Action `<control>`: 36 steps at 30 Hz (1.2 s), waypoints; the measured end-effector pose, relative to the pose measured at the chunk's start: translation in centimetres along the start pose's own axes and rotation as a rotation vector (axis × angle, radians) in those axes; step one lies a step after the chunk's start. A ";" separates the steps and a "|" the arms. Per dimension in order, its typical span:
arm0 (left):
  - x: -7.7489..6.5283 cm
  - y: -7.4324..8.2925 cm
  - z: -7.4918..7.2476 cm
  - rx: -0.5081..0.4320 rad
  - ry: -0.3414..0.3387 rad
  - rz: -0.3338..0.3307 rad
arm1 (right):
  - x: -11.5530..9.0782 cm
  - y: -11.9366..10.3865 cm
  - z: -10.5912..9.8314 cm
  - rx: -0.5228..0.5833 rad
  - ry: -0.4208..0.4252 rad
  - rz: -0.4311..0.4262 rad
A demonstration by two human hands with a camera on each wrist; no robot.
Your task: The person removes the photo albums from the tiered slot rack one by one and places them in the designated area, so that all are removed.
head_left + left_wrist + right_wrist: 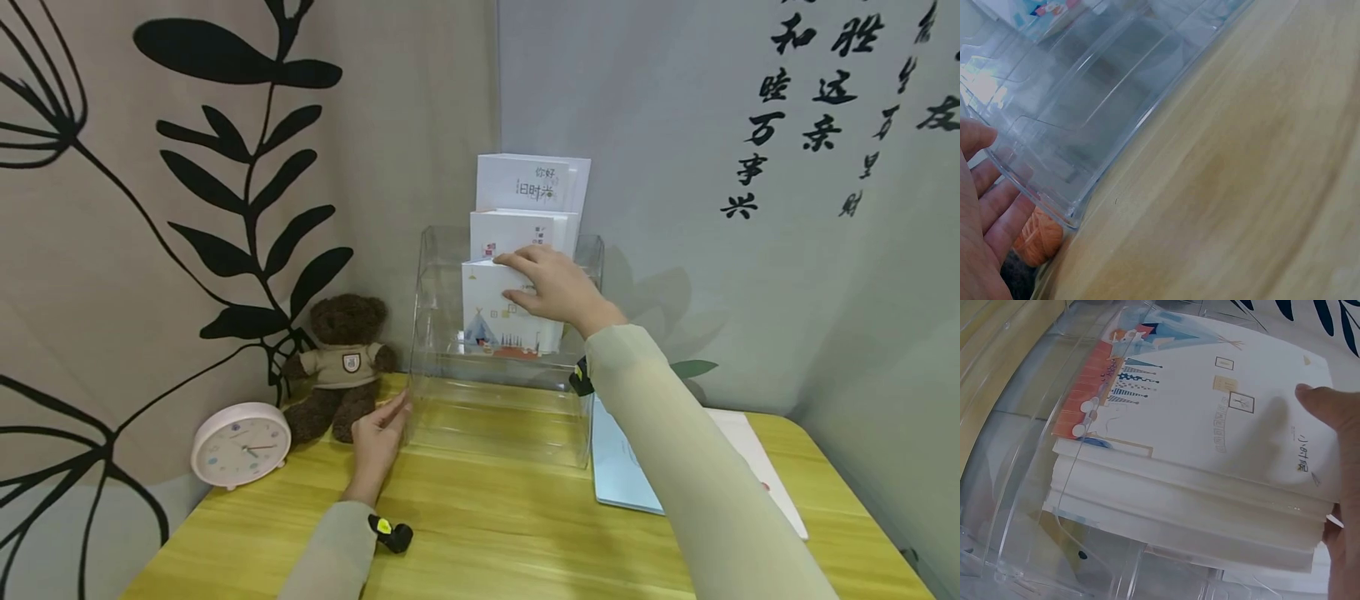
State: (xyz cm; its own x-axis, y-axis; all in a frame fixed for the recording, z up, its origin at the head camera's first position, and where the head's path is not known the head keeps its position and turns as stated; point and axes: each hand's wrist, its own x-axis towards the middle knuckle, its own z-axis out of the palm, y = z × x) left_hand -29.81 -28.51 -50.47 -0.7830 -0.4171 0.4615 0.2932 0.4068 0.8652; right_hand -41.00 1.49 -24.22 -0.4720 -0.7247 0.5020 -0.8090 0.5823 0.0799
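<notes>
A clear tiered display rack (498, 417) stands on the table, with white illustrated notebooks on its upper tiers. My right hand (551, 287) grips the top of the front stack of notebooks (487, 304). In the right wrist view the thumb (1319, 403) lies over the front cover, with a tent drawing at its lower end; the other fingers are mostly hidden behind the stack. Low at the rack's left side, my left hand (380, 437) touches the side panel. Its extended fingers (1007, 222) show behind the panel's clear edge in the left wrist view.
Two more notebook stacks (517, 183) rise behind the front one. A brown teddy bear (345, 362) and a pink clock (242, 446) are left of the rack. Right of it lie a light blue booklet (622, 467) and a white one (757, 462). An orange yarn ball (1041, 237) shows beside the rack.
</notes>
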 end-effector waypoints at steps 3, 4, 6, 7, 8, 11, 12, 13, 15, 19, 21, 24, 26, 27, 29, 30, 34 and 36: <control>-0.1 0.0 0.2 -0.004 -0.003 -0.004 | -0.1 0.1 0.2 -0.008 -0.006 0.007; -0.1 -0.1 0.2 -0.005 -0.002 -0.004 | -0.1 0.1 0.3 -0.010 -0.006 0.009; -0.1 -0.1 0.3 -0.010 0.001 -0.003 | -0.1 0.1 0.5 -0.017 -0.005 0.012; -0.2 -0.1 0.4 -0.010 0.003 0.000 | -0.1 0.1 0.5 -0.019 -0.006 0.015; -0.2 -0.1 0.4 -0.012 0.005 0.004 | -0.2 0.1 0.5 -0.022 -0.008 0.019; -0.2 0.0 0.6 -0.019 0.009 0.016 | -0.3 -0.1 0.3 -0.040 -0.039 0.048; -0.2 0.0 0.6 -0.018 0.010 0.018 | -0.3 -0.2 0.1 -0.047 -0.055 0.062; -0.2 0.0 0.6 -0.020 0.011 0.019 | -0.4 -0.3 0.0 -0.054 -0.073 0.074; -0.2 0.1 0.7 -0.019 0.009 0.016 | -0.3 -0.4 -0.4 -0.059 -0.111 0.099; -0.1 0.2 0.6 -0.020 0.005 0.005 | -0.3 -0.6 -1.2 -0.043 -0.168 0.133; 0.0 0.1 0.5 -0.022 0.002 0.001 | -0.5 -0.8 -1.5 -0.033 -0.193 0.142; 0.0 0.0 0.4 -0.023 0.005 -0.003 | -0.9 -0.9 -1.6 -0.033 -0.219 0.138; 0.0 0.0 0.4 -0.021 0.003 0.000 | -1.4 -0.9 -1.5 -0.036 -0.214 0.119; 0.0 0.0 0.4 -0.018 0.002 0.000 | -1.6 -1.0 -1.4 -0.038 -0.206 0.107; 0.0 -0.1 0.3 -0.013 0.005 0.003 | -2.1 -1.1 -1.1 -0.036 -0.181 0.078; 0.0 -0.1 0.3 -0.007 0.006 0.006 | -2.4 -1.2 -0.9 -0.034 -0.163 0.057; 0.0 -0.1 0.2 0.004 0.012 0.011 | -3.6 -1.8 0.0 -0.027 -0.076 -0.047; -0.1 -0.1 0.1 0.014 0.014 0.009 | -4.3 -2.1 0.5 -0.033 -0.019 -0.104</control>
State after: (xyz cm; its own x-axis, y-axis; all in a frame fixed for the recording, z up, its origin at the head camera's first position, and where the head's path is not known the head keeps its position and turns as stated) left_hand -29.89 -28.43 -50.65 -0.7726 -0.4244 0.4722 0.2926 0.4220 0.8581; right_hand -37.38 3.22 -26.95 -0.3932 -0.7885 0.4729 -0.8421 0.5153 0.1589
